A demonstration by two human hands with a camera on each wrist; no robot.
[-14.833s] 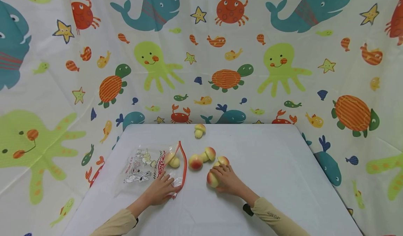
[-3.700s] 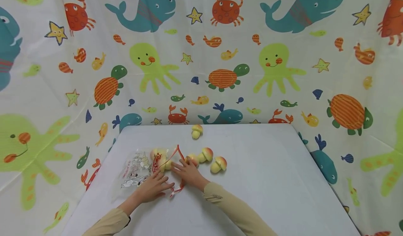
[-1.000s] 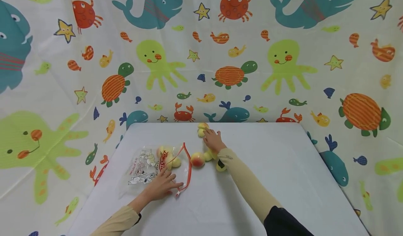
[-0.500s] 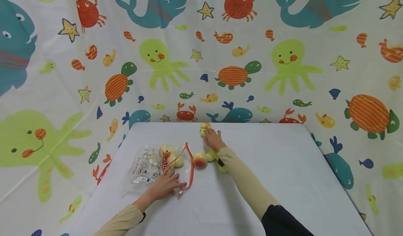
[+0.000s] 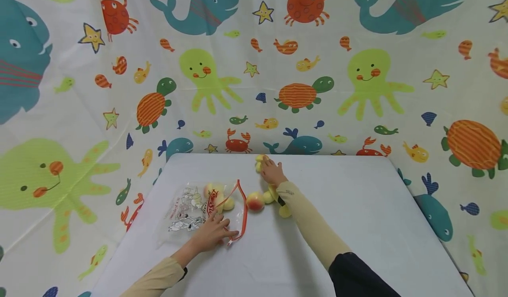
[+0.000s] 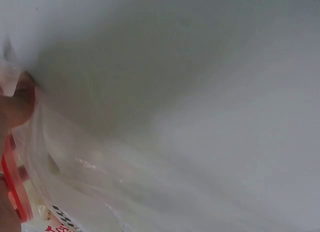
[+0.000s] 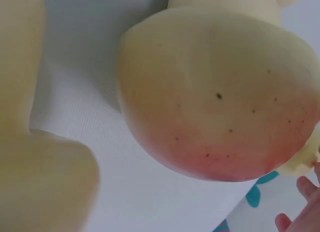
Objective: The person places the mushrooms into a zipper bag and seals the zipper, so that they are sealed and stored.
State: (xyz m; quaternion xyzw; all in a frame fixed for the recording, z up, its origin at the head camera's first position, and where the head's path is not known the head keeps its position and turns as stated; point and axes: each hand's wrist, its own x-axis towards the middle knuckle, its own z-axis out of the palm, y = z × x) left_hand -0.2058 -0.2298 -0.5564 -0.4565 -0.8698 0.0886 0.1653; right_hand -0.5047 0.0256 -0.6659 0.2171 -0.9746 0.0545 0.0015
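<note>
At the table's back edge my right hand (image 5: pixel 274 172) has its fingers around a small yellow toy mushroom (image 5: pixel 258 165); part of it is hidden behind them. In the right wrist view the fingers (image 7: pixel 306 188) show at the lower right corner, by that mushroom. My left hand (image 5: pixel 213 232) holds the mouth of a clear plastic zip bag (image 5: pixel 186 213) near its red strip (image 5: pixel 244 213). The left wrist view has the thumb (image 6: pixel 22 99) at the bag's edge. Yellow toy mushrooms (image 5: pixel 228 203) lie inside the bag, seen through the plastic.
Outside the bag mouth sit a red-capped toy mushroom (image 5: pixel 255 201), another (image 5: pixel 269 196) beside it, and one (image 5: pixel 284 211) partly under the right sleeve (image 5: pixel 307 217). A curtain with sea animals (image 5: pixel 262 107) stands behind the white table (image 5: pixel 357 226).
Earlier the right hand was on a mushroom near the front, then at the bag mouth; more mushrooms now show inside. It has since moved to the back mushroom, closing over it. Left hand stays.
</note>
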